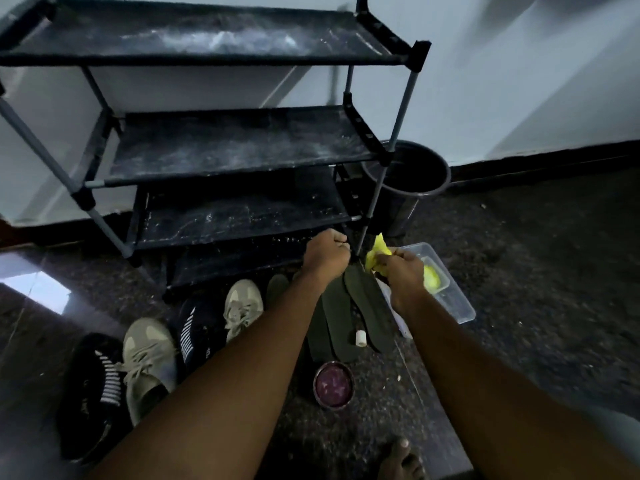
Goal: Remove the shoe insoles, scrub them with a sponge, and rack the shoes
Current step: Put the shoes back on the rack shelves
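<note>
Insoles [335,315] are already out, lying fanned on the floor at lower centre, just right of four shoes [149,355] standing unracked at lower left. Just beyond, the left hand [327,252] has its fingers curled tight at the far tip of one insole, apparently pinning it. The right hand [403,271] has its fingers clamped on a yellow sponge [379,252] at that same tip. Scrubbing seems under way. Farther up, the rack [235,147] holds no shoes, so racking remains.
</note>
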